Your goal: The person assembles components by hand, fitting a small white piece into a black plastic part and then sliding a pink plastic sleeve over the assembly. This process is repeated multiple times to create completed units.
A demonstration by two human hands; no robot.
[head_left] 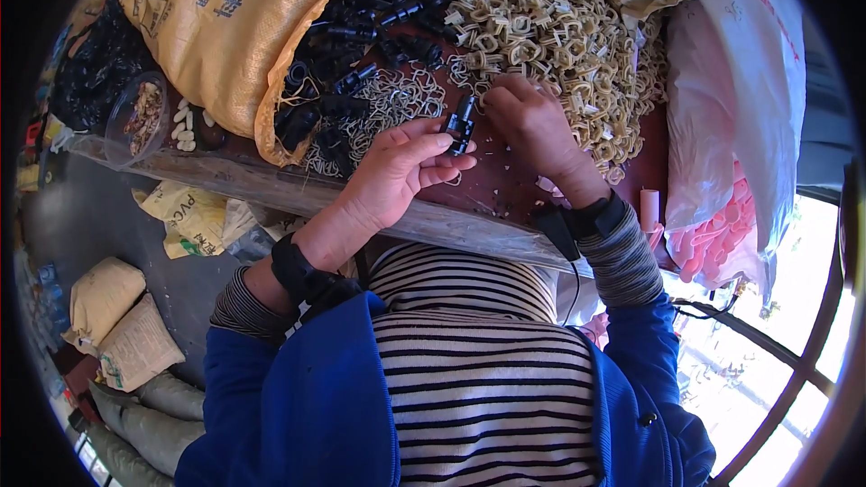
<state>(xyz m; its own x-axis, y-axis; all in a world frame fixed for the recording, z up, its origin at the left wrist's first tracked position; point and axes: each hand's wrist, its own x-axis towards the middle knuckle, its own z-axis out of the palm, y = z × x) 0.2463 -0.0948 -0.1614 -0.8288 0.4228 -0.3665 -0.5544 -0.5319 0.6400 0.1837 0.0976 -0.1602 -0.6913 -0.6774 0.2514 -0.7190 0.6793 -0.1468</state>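
My left hand [397, 167] is closed on a small black plastic fitting [461, 122], held tilted between thumb and fingers above the table. To its right, my right hand [532, 126] is at the near edge of a heap of beige plastic clips [559, 36]. Its fingers are curled downward, and whatever is between them is hidden. Beyond my left hand lies a spread of thin silvery metal clips [397, 104]. Behind these, more black fittings [361, 27] are piled at the mouth of an orange woven sack [216, 27].
A white sack [731, 81] with pink plastic parts [722, 230] stands at the right, near a pink cylinder [649, 210]. At the left are a clear tub [135, 126] and white oval pieces [184, 126]. A worn wooden edge [271, 179] fronts the table; bags [140, 343] lie on the floor.
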